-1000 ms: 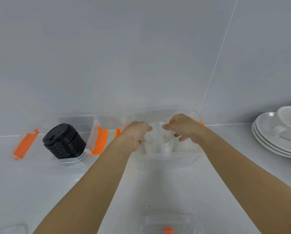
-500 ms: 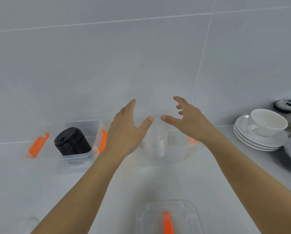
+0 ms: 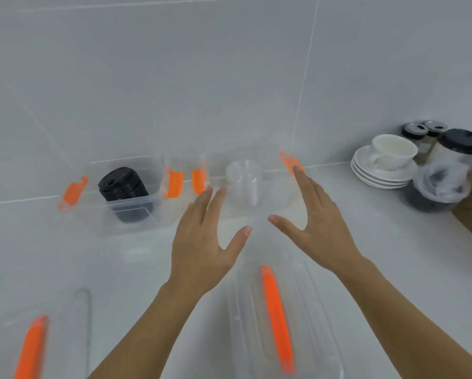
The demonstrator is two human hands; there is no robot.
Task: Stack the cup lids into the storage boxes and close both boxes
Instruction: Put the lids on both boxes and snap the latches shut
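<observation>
Fingers (image 3: 215,198) of the left hand (image 3: 202,242) and right hand (image 3: 316,222) are straight and spread, grasping nothing. They flank the clear plastic storage box with orange clips (image 3: 278,187), where the clear domed cup lids (image 3: 244,181) stand unsupported. To its left, a matching box (image 3: 152,170) holds black ribbed cup lids (image 3: 122,187). In front of it a clear cover with an orange handle (image 3: 275,310) lies on the white table (image 3: 65,255), probably waiting to be fitted.

Blurred left lid (image 3: 31,348) and centre lid (image 3: 277,318) run off bottom edge.

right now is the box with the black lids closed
No, the left box has no cover on it, the black lid stack stands exposed inside, and its orange latches hang flipped outward.
</observation>
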